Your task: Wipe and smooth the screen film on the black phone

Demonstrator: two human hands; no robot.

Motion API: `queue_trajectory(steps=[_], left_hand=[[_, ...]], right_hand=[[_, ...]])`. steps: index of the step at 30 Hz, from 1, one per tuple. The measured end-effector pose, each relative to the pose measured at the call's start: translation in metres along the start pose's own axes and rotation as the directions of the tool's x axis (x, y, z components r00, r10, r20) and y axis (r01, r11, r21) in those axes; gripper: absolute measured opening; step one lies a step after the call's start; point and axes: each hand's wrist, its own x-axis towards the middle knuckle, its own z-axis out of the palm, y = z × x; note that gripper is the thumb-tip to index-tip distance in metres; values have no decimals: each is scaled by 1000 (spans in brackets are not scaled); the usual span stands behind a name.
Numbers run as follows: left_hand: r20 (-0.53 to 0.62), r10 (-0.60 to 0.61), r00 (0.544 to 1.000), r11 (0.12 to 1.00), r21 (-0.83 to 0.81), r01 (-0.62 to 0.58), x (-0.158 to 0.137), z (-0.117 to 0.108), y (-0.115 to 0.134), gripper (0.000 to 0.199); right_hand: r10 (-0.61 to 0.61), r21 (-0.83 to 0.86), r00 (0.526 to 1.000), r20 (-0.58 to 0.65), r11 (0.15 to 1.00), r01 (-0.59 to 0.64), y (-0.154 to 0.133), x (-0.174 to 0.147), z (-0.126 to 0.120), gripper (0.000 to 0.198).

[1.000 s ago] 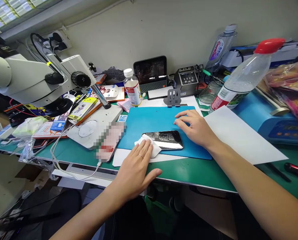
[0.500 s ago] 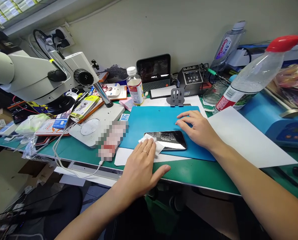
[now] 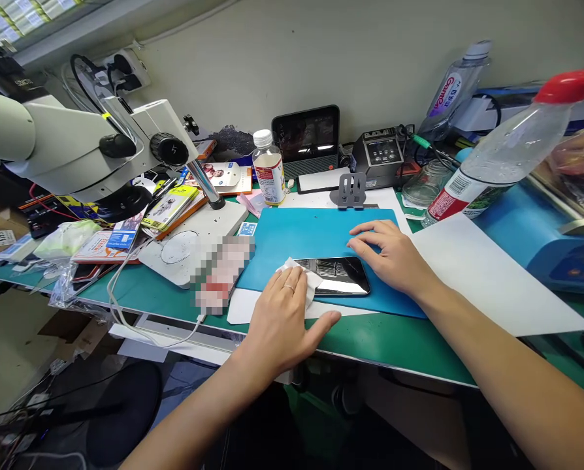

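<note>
A black smartphone [image 3: 343,275] lies flat on a blue mat [image 3: 316,228], its glossy screen up and reflecting light. My left hand [image 3: 285,307] presses a white tissue [image 3: 313,282] onto the phone's left end, fingers stretched out together and thumb held apart. The fingers cover part of the tissue and that end of the phone. To the right of the phone, my right hand [image 3: 394,254] is over the mat, fingers loosely spread with nothing in them. I cannot tell whether its fingertips touch the mat.
Left stands a microscope [image 3: 76,143] on its white base [image 3: 174,251], beside a pixelated object [image 3: 226,274] with a cable. A small bottle [image 3: 268,170], a screen [image 3: 306,140] and a grey stand [image 3: 351,190] line the back. A red-capped bottle [image 3: 502,163] and white paper [image 3: 492,274] lie right.
The whole view has shifted slightly, with things now a little farther right. My left hand still presses the tissue on the phone, and my right hand keeps its place beside it.
</note>
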Motion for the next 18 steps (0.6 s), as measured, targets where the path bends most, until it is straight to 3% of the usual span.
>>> queue_trajectory(steps=[18], left_hand=[[-14, -27, 1000, 1000, 11, 28, 3, 4, -3, 66]], right_hand=[[0, -6, 1000, -11, 1000, 0, 1, -2, 0, 29]])
